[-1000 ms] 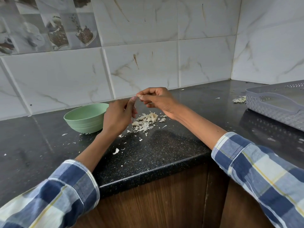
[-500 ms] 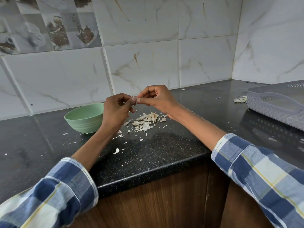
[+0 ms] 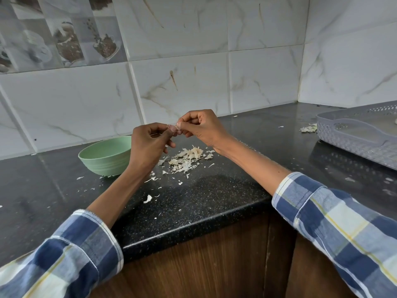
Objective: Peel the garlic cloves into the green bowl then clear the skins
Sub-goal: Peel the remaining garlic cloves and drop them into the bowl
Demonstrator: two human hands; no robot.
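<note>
A small pinkish garlic clove is held above the black counter between both hands. My left hand pinches it from the left with curled fingers. My right hand pinches its right end with thumb and forefinger. The green bowl stands on the counter just left of my left hand; its inside is hidden from here. A pile of pale garlic skins lies on the counter below and to the right of the hands.
Loose skin flakes are scattered over the black counter toward its front edge. A grey perforated tray sits at the far right, with a small heap of skins beside it. Tiled walls close the back and right.
Both hands have stayed together on the clove and shifted slightly upward and left; the fingers have regripped it. The bowl and skin pile have not moved.
</note>
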